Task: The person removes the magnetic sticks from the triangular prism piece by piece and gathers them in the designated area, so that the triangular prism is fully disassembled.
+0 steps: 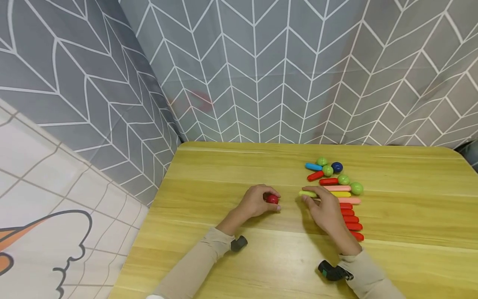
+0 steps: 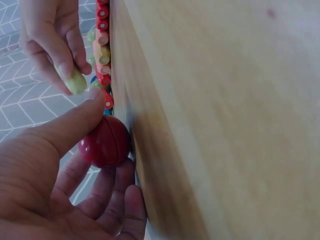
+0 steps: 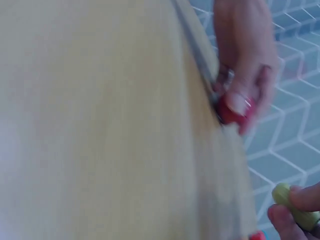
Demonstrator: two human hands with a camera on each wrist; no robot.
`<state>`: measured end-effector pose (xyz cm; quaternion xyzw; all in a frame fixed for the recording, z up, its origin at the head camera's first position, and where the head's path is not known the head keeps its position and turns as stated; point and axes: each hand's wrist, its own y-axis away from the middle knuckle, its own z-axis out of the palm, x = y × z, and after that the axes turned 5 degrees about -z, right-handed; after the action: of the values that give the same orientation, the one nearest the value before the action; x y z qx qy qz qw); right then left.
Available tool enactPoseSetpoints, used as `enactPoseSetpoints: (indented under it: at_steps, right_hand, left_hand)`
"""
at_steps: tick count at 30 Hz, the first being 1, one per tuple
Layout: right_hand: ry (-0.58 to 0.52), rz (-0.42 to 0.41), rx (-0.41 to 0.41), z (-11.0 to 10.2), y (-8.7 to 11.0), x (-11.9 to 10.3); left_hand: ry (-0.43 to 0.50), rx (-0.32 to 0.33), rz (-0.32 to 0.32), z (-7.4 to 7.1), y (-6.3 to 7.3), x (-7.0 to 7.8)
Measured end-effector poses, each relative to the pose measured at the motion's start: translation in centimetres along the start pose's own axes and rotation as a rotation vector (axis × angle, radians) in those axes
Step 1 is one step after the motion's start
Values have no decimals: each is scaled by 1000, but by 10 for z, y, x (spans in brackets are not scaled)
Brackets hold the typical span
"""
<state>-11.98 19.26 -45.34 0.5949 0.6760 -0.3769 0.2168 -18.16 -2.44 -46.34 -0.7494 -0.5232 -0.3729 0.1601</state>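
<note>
Between thumb and fingers, my left hand (image 1: 254, 202) grips a shiny red ball (image 1: 272, 200) low over the table. A groove runs round the ball (image 2: 106, 142) in the left wrist view. My right hand (image 1: 327, 211) pinches a short yellow-green stick (image 1: 307, 194), whose rounded tip points toward the left hand. In the right wrist view the stick (image 3: 296, 207) sits between thumb and fingertips, its far part hidden. The ball and the stick are apart. Just right of the right hand lies a row of coloured sticks, partly covered by that hand.
Red sticks (image 1: 352, 219), pink sticks (image 1: 337, 188) and a yellow stick (image 1: 340, 194) lie on the wooden table (image 1: 224, 265). Behind them are green balls (image 1: 356, 188), a dark blue ball (image 1: 337, 167) and a blue stick (image 1: 313, 166). A patterned grey curtain (image 1: 254, 83) hangs behind.
</note>
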Motion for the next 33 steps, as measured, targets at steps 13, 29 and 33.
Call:
enactPoseSetpoints:
  at_steps: [13, 29, 33]
  right_hand:
    - [81, 291, 4, -64, 46, 18]
    - [44, 500, -25, -74, 96, 35]
    - [35, 511, -23, -75, 102, 40]
  left_hand:
    - [5, 2, -14, 1, 0, -1]
    - [-1, 2, -9, 2, -1, 0]
    - [2, 4, -7, 2, -1, 0]
